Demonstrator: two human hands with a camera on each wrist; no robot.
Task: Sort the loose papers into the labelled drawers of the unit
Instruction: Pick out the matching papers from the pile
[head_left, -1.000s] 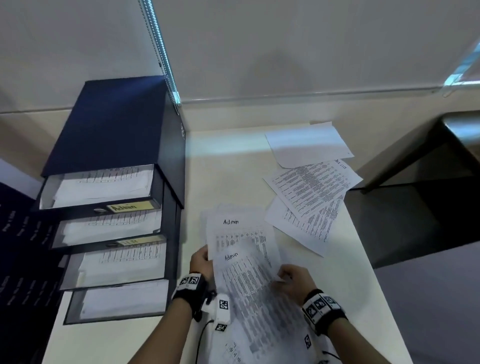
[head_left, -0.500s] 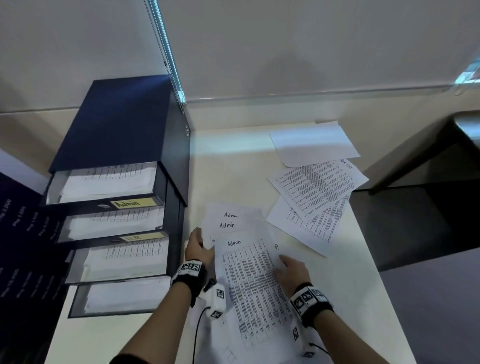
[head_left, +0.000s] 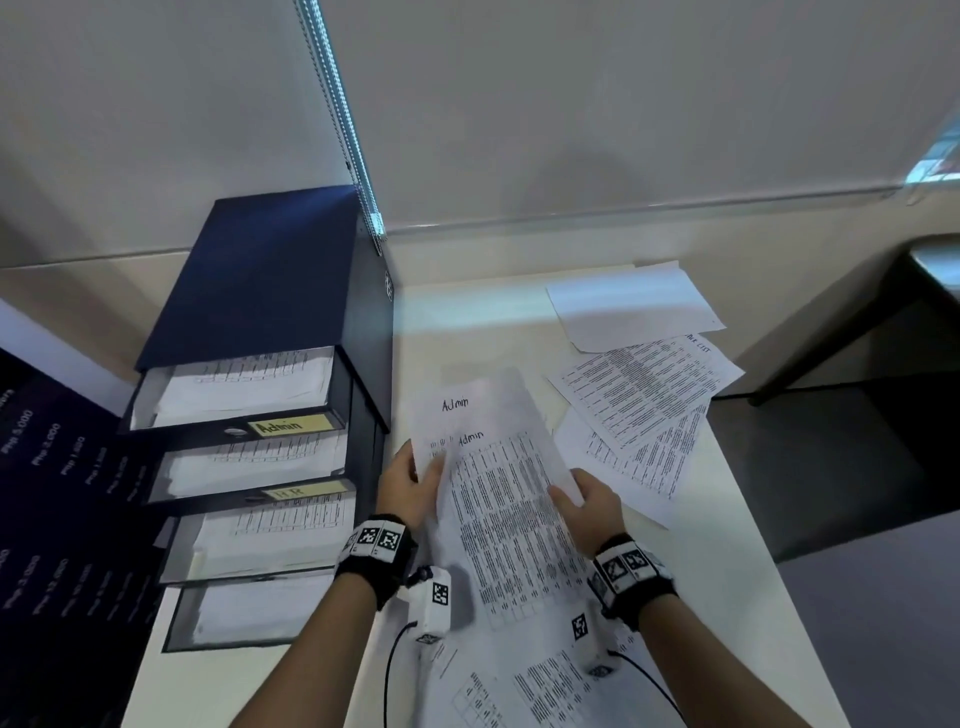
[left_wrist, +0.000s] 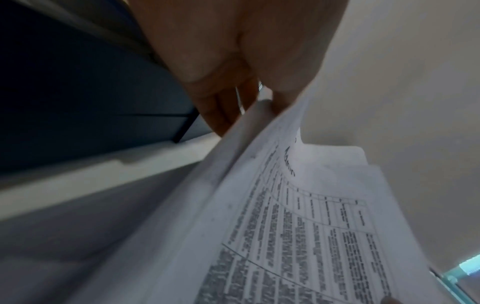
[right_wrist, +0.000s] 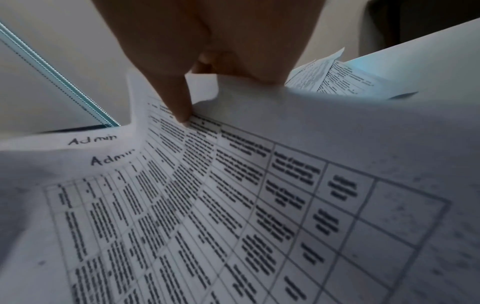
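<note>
A dark blue drawer unit (head_left: 270, 291) stands at the table's left, its drawers pulled out with papers inside. The top drawer bears a yellow "Admin" label (head_left: 288, 426); the one below has a faint label (head_left: 304, 491). I hold a small stack of printed sheets headed "Admin" (head_left: 498, 467) lifted off the table, just right of the unit. My left hand (head_left: 410, 480) pinches the stack's left edge (left_wrist: 259, 127). My right hand (head_left: 587, 506) grips its right edge, thumb on top (right_wrist: 179, 107).
More loose printed sheets (head_left: 644, 395) and a blank sheet (head_left: 631, 306) lie fanned at the table's far right, near its edge. Other sheets (head_left: 519, 680) lie on the table (head_left: 467, 322) under my forearms. A dark bench (head_left: 935, 270) stands beyond the right edge.
Both hands have gathered the Admin sheets into one stack and raised it off the table, tilting its far end up toward the wall.
</note>
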